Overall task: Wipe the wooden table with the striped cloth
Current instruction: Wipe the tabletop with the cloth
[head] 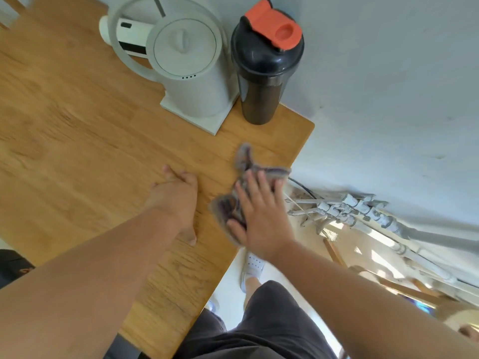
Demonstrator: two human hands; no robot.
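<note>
A: Pressing down on the striped cloth [242, 193], the fingers [255, 185] of the right hand [261, 216] are spread apart and flat, palm down, not curled around the fabric

B: And the cloth itself, where does it lie?

A: It sits bunched on the wooden worktop [90, 141] near the right-hand edge, by the corner. Part of it pokes out ahead of the fingertips, part out to the left of the palm. It is blurred, so the stripes show only as grey and purplish bands

B: What of the other hand?

A: The left hand [176, 198] rests on the worktop just beside the cloth, not touching it. Its fingers lie close together, bent slightly against the wood, holding nothing

B: Farther out, then?

A: Both bare forearms reach in from the bottom of the view. Toward the far side of the worktop stands a white kettle [191, 68] on its square base, upright, lid shut. Just beside it on the right is a dark shaker bottle [261, 81] with a black lid and an orange flip cap, also upright. Whether the two touch is hard to tell

B: Anything off the worktop?

A: A pale wall behind, grey pipes [350, 208] running along its foot at the right, and below the worktop's edge the person's dark shorts and a white shoe [252, 265] on a light floor
</note>
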